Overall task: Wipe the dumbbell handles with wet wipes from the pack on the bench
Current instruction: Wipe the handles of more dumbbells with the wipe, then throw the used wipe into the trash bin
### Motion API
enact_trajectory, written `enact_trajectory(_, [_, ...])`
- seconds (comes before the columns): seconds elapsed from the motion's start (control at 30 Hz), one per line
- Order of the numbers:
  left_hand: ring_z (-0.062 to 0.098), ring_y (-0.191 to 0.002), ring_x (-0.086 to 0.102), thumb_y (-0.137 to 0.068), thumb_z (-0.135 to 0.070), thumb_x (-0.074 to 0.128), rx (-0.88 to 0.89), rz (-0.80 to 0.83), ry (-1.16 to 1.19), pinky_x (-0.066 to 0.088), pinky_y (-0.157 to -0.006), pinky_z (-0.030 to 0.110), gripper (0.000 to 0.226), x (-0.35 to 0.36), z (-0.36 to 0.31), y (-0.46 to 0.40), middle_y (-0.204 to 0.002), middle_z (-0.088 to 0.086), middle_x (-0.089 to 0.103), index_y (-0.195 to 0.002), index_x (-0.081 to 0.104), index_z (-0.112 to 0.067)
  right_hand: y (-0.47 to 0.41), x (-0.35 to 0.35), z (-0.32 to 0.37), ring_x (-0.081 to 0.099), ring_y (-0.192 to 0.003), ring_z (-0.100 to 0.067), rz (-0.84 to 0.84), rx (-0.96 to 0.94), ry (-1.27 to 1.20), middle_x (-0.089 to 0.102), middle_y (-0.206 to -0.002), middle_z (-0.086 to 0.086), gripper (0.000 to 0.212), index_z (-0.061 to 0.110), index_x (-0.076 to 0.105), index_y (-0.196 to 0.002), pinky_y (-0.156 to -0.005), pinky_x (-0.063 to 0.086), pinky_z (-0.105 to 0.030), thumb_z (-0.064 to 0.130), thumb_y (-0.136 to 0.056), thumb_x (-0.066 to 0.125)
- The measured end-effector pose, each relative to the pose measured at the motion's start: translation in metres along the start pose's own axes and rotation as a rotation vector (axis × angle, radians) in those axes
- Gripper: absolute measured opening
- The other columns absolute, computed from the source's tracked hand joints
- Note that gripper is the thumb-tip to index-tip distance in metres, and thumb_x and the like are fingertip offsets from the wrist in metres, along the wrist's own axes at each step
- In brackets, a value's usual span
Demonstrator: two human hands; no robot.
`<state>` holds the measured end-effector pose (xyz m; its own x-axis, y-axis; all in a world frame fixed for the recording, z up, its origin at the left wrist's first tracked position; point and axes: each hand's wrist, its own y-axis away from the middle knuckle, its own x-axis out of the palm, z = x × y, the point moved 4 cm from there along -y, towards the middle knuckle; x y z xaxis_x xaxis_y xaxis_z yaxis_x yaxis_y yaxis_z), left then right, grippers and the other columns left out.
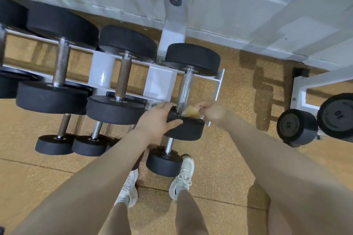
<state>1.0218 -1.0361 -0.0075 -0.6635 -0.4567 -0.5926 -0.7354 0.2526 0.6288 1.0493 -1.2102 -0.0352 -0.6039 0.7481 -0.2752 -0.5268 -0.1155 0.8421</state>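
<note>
Head view looks straight down at a white dumbbell rack (pixel 158 76) standing on a tan speckled floor (pixel 219 158). At the rack's right end lies the dumbbell (pixel 188 91) being cleaned, its knurled silver handle (pixel 185 87) running between two black heads. The left hand (pixel 158 118) rests on the near head of this dumbbell, fingers laid over its top edge and thumb stretched along its side, steadying it. The right hand (pixel 214 113), blurred, pinches a crumpled wet wipe (pixel 191 111) that looks yellowish in this light, pressed against the near end of the handle where it meets the head. Left of this dumbbell on the rack sit two larger dumbbells (pixel 122 74), one with a brownish handle. Below the rack's upper tier, smaller dumbbells (pixel 164 158) lie on a lower tier, just above the person's white sneakers (pixel 181 179).
</note>
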Motion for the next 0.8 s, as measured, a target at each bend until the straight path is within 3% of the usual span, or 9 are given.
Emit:
enact_trajectory(0.07, [0.018,-0.128,0.041,-0.092,-0.039,0.051,0.019,0.006,0.084,0.034,-0.104,0.030,0.057,-0.013,-0.008,0.022,-0.144,0.002,0.041,-0.142,0.034,-0.018,0.033,-0.002,0.009,0.052,-0.078,-0.009,-0.003,0.018,-0.184,0.057,-0.112,-0.007,0.032,0.009,0.055,-0.126,-0.065,0.045,-0.018,0.005,-0.097,0.043])
enact_trajectory(0.13, [0.016,-0.127,0.043,-0.093,-0.033,0.052,0.014,0.014,0.262,0.033,-0.107,0.029,0.052,-0.030,-0.020,0.048,-0.141,0.001,0.045,-0.141,0.038,-0.018,0.068,-0.001,0.022,0.056,-0.083,-0.011,0.019,0.020,-0.331,0.061,-0.105,-0.005,0.030,0.009,0.056,-0.125,-0.067,0.047,-0.018,0.007,-0.096,0.046])
enact_trajectory(0.27, [0.011,-0.110,0.055,-0.090,-0.030,0.058,0.074,0.050,0.535,0.042,-0.101,0.033,0.035,-0.070,-0.048,0.107,-0.111,-0.010,0.059,-0.124,0.051,-0.028,0.152,0.001,0.058,0.058,-0.077,-0.010,-0.033,-0.097,-0.504,0.064,-0.089,-0.001,0.021,0.006,0.062,-0.110,-0.064,0.045,-0.019,0.006,-0.093,0.051])
enact_trajectory(0.43, [0.014,-0.084,0.064,-0.088,-0.019,0.062,0.194,0.166,0.507,0.051,-0.078,0.026,0.011,-0.093,-0.087,0.180,-0.090,-0.002,0.067,-0.094,0.058,-0.028,0.258,0.025,0.066,0.058,-0.080,-0.017,-0.220,-0.207,-0.686,0.063,-0.094,-0.009,0.015,0.007,0.060,-0.104,-0.076,0.049,-0.030,0.007,-0.089,0.059])
enact_trajectory(0.53, [0.012,-0.072,0.061,-0.089,-0.012,0.059,0.232,0.251,0.450,0.048,-0.065,0.018,0.009,-0.087,-0.120,0.219,-0.081,0.000,0.065,-0.087,0.055,-0.020,0.317,0.034,0.047,0.053,-0.070,-0.015,-0.383,-0.265,-0.773,0.057,-0.079,-0.004,0.015,0.014,0.054,-0.087,-0.064,0.046,-0.026,0.001,-0.086,0.060])
enact_trajectory(0.6, [0.010,-0.066,0.061,-0.090,-0.011,0.058,0.269,0.304,0.405,0.047,-0.060,0.015,0.011,-0.074,-0.143,0.240,-0.080,0.003,0.063,-0.084,0.052,-0.017,0.355,0.037,0.026,0.056,-0.070,-0.012,-0.496,-0.272,-0.703,0.059,-0.077,0.001,0.014,0.016,0.059,-0.081,-0.065,0.048,-0.023,0.003,-0.085,0.061])
enact_trajectory(0.73, [0.003,-0.054,0.061,-0.091,-0.008,0.056,0.287,0.424,0.333,0.046,-0.057,0.016,0.012,-0.030,-0.190,0.269,-0.076,0.002,0.062,-0.086,0.049,-0.015,0.421,0.040,-0.026,0.062,-0.084,-0.010,-0.635,-0.257,-0.695,0.066,-0.091,0.002,0.010,0.014,0.068,-0.092,-0.077,0.053,-0.019,0.008,-0.085,0.064])
enact_trajectory(0.8, [0.009,-0.060,0.062,-0.091,-0.007,0.054,0.270,0.476,0.315,0.045,-0.061,0.021,0.012,-0.004,-0.215,0.279,-0.078,0.005,0.062,-0.085,0.049,-0.016,0.446,0.043,-0.058,0.061,-0.093,-0.009,-0.657,-0.222,-0.697,0.065,-0.102,0.003,0.018,0.015,0.067,-0.102,-0.078,0.050,-0.014,0.014,-0.085,0.066])
